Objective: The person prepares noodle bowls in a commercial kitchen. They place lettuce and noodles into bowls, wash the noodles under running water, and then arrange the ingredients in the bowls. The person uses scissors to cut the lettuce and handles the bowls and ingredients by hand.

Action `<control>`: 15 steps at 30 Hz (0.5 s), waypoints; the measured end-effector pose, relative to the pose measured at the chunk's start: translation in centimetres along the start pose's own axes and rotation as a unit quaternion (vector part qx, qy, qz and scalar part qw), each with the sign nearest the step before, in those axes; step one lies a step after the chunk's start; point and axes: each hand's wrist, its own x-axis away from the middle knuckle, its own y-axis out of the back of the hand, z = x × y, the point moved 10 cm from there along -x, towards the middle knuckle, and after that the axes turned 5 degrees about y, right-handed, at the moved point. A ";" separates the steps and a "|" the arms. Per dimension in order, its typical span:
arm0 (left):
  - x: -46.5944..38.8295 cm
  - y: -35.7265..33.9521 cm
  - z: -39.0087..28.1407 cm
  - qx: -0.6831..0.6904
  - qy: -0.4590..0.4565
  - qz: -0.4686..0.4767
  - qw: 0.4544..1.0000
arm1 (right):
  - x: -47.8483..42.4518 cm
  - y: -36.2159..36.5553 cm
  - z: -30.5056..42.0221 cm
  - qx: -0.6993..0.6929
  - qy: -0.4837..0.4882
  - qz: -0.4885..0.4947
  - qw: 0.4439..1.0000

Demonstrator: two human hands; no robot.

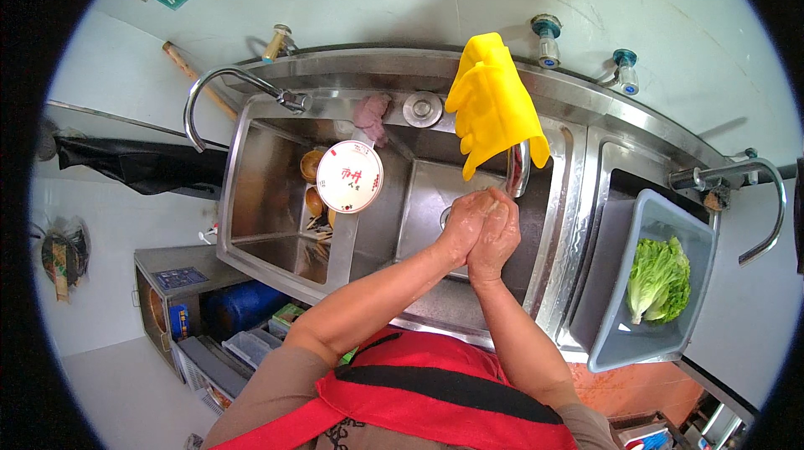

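My left hand (468, 220) and my right hand (494, 239) are wet and pressed together. They are just under the end of a chrome faucet spout (517, 173), above the middle basin of a stainless steel sink (427, 205). Their palms face each other, so anything between them is hidden. Yellow rubber gloves (499, 104) hang draped over the faucet, close above my hands. A drain opening (445, 217) is partly covered by my left hand.
A white bowl or plate (350, 176) bearing writing rests on the basin divider beside a purple cloth (372, 117). Brown rounded objects (311, 166) lie in the left basin. To the right, a grey plastic tub (603, 299) holds lettuce (659, 283). Another faucet (235, 73) arches at left.
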 end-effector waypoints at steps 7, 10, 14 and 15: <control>1.1 0.7 -3.1 -0.277 -0.152 0.002 0.949 | 0.7 -0.9 1.8 -0.025 0.016 0.002 1.000; 1.4 2.4 -2.5 -0.282 -0.166 -0.003 0.945 | 2.1 -1.8 0.7 -0.003 -0.006 0.034 0.999; 0.2 7.5 6.4 0.204 0.106 -0.018 0.973 | 4.8 -4.8 -2.0 0.065 0.004 0.140 0.988; -0.1 8.2 7.1 0.240 0.118 0.004 0.964 | 5.0 -5.7 -2.3 0.092 0.030 0.166 0.981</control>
